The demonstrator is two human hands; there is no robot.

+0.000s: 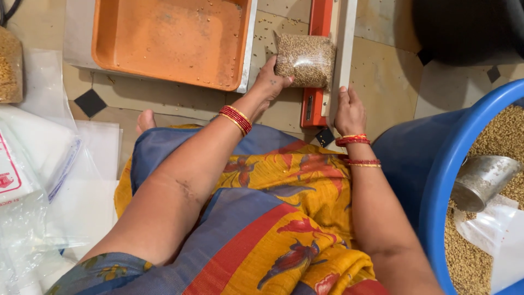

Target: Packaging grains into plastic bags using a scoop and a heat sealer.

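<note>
Person seated on tiled floor. Left hand (pixel 271 82), grip closed on clear bag of grain (pixel 304 60), holds its edge under the bar of a red heat sealer (pixel 327 60). Right hand (pixel 348 112) presses the bar, fingers curled over it. Orange tray (pixel 169 41) far left; blue tub (pixel 436 180) w/ grain & steel scoop (pixel 483 180) right.
</note>
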